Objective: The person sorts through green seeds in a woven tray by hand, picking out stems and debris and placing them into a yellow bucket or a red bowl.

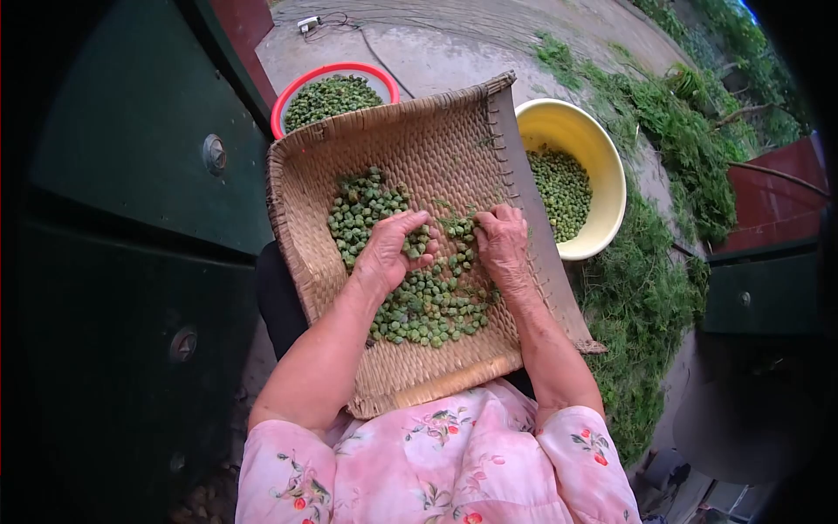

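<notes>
A woven winnowing basket (471,131) rests tilted on my lap, with a pile of small round green berries (428,306) spread over its middle and left side. Over the pile, my left hand (397,249) is cupped, thumb and fingers apart, with some berries in the gap between them. My right hand (504,240) is just to its right, fingers curled down and pressed together. Beside those fingertips is a small clump of berries with thin green sprigs (458,225); what the fingers pinch is hidden.
Beyond the basket stands a red-rimmed basin (278,113) of green berries. A yellow bucket (602,201), partly filled with similar berries, stands at the right. Feathery cut greenery (628,332) covers the ground there. A dark green metal door (131,175) is close on the left.
</notes>
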A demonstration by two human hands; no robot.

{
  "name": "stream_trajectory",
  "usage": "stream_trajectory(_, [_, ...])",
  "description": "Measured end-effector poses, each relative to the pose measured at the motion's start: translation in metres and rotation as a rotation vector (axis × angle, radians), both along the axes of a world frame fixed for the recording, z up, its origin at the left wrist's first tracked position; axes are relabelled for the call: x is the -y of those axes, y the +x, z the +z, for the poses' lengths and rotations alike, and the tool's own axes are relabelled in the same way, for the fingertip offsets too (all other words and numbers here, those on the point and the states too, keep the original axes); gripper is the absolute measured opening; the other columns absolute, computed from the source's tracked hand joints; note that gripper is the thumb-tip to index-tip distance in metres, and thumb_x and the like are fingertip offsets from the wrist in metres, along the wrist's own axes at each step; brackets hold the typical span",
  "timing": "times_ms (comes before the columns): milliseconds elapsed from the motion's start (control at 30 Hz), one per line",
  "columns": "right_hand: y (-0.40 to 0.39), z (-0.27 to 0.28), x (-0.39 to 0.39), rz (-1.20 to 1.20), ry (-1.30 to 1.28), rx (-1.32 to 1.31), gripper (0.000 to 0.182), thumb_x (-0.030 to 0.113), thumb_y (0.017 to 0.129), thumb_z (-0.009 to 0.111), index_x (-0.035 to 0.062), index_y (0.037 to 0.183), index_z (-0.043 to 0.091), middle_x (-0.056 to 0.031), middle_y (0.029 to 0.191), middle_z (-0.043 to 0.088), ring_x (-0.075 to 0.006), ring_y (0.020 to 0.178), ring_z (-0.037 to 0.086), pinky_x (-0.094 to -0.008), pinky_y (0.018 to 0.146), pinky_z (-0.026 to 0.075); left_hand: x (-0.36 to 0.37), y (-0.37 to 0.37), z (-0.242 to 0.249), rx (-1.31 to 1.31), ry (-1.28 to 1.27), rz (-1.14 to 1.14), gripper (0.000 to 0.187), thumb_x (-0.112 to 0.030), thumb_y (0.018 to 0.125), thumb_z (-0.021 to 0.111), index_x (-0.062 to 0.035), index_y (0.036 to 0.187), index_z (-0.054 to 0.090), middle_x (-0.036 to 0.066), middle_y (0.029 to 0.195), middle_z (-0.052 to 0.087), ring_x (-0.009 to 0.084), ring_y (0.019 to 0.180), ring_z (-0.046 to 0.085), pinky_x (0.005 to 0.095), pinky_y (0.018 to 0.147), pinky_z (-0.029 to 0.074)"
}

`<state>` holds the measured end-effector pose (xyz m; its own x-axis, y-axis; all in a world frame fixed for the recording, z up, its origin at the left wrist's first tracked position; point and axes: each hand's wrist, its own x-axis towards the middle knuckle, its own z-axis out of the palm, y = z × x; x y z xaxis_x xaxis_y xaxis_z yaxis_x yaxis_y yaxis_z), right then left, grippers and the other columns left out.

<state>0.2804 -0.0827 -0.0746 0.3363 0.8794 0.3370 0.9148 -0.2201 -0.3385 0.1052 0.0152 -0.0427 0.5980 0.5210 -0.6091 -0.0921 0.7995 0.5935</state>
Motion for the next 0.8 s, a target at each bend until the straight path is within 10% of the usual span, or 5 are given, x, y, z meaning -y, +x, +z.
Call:
stream_trajectory(367, [-0.018,0.048,-0.006,0.149,0.125,-0.966,0.021,0.014,0.083,0.065,0.0018,0.101,0.065,-0.0031,0.088,0.058,-0.0092,0.082,0.057,-0.0237,0.068,0.045,0.006,0.003,-0.004,-0.002,-0.04,-0.028,0.031,-0.039,0.089,0.059,-0.0075,0.091,0.058,0.005,0.08,0.062,0.0153,0.066,0.061,0.0271,0.053,0.05])
stream_trajectory(500, [0.021,0.013,0.007,0.054,0.12,-0.239,0.015,0.002,0.076,0.065,0.0025,0.091,0.065,-0.0084,0.083,0.058,-0.0209,0.075,0.057,-0.0299,0.068,0.045,0.0,0.002,-0.003,0.011,-0.058,-0.049,0.033,-0.04,0.089,0.058,-0.0075,0.091,0.058,0.005,0.08,0.062,0.0152,0.066,0.06,0.0262,0.051,0.05])
stream_trajectory(800, [0.014,-0.006,0.017,0.014,-0.08,-0.145,0.018,0.006,0.072,0.067,0.0058,0.09,0.063,-0.0114,0.084,0.056,-0.0305,0.087,0.055,-0.0399,0.074,0.045,0.002,0.003,-0.004,0.004,-0.029,-0.04,0.032,-0.038,0.09,0.057,-0.0065,0.092,0.058,0.005,0.08,0.061,0.0161,0.066,0.06,0.0271,0.051,0.051])
